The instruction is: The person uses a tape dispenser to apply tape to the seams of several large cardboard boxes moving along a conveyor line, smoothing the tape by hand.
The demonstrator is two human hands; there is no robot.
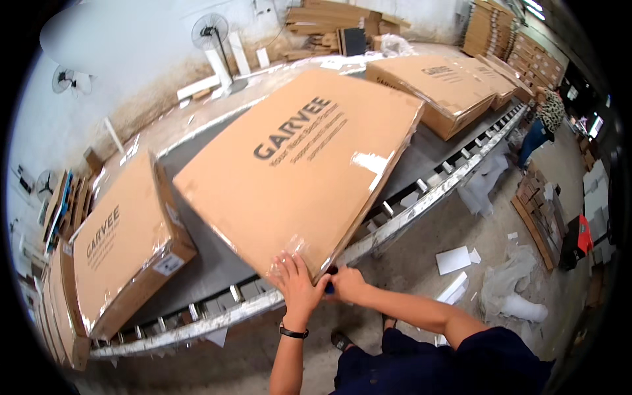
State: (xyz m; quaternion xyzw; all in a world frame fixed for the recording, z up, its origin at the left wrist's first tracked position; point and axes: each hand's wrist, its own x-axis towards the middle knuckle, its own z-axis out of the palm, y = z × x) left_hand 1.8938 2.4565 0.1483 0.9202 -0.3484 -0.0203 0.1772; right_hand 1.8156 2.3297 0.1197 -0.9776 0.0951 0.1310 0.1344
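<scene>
A large flat cardboard box (289, 191) lies askew across the conveyor in front of me, with dark printing on its top and clear tape along its edges. My left hand (294, 284) rests on its near corner, fingers spread over a shiny patch of clear tape. Close beside it, my right hand (347, 285) is closed at the same corner. A small dark blue thing (331, 271) shows at its fingers, partly hidden, and its kind cannot be made out. A black band circles my left wrist.
More boxes stand on the conveyor (421, 204), one box (131, 247) to the left and another box (441, 85) beyond. A person (543, 122) stands at its far right. Plastic wrap (510, 276) and foam scraps litter the floor. A standing fan (212, 33) is behind.
</scene>
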